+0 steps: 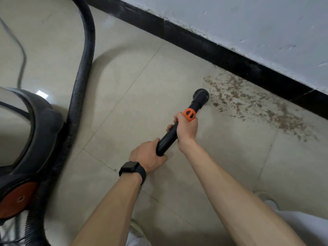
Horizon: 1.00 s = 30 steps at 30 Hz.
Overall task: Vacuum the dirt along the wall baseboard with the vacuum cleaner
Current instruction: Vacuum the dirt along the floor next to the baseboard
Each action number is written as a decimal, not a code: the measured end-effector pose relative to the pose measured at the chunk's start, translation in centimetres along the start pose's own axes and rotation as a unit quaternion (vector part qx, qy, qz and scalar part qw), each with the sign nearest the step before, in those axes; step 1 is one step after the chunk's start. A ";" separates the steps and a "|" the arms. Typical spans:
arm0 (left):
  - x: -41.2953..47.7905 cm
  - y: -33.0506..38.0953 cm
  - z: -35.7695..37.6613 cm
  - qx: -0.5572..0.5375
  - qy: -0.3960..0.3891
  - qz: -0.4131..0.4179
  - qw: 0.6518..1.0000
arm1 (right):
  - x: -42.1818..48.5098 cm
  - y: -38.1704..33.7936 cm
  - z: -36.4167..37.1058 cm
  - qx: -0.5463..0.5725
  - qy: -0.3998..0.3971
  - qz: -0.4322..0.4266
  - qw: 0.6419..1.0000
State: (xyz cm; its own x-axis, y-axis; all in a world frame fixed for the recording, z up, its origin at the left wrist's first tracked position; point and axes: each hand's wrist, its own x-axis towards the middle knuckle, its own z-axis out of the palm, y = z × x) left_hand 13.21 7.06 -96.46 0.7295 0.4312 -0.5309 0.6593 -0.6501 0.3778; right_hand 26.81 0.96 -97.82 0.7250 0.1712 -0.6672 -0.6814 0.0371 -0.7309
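A black vacuum wand with an orange collar points at the tiled floor. Its round nozzle sits at the left edge of a patch of brown dirt. The dirt lies along the black baseboard under the white wall. My right hand grips the wand just below the orange collar. My left hand, with a black watch on its wrist, grips the wand's rear end. The ribbed black hose loops from the upper left down past the vacuum body at the left edge.
The vacuum body has an orange wheel and stands on beige floor tiles. A thin dark cable runs across the floor at the far left. My light-coloured shoe shows at the lower right.
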 end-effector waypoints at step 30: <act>6.0 7.5 0.6 0.016 0.096 0.026 0.995 | 7.7 -6.7 -1.5 0.033 -0.037 0.005 0.999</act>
State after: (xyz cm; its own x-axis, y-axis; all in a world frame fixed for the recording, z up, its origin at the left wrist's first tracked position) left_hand 22.44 4.40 -97.28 0.7857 0.5059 -0.3560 0.6160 -0.6931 0.3743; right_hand 37.11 0.60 -98.32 0.7108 0.2444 -0.6596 -0.6949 0.0990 -0.7122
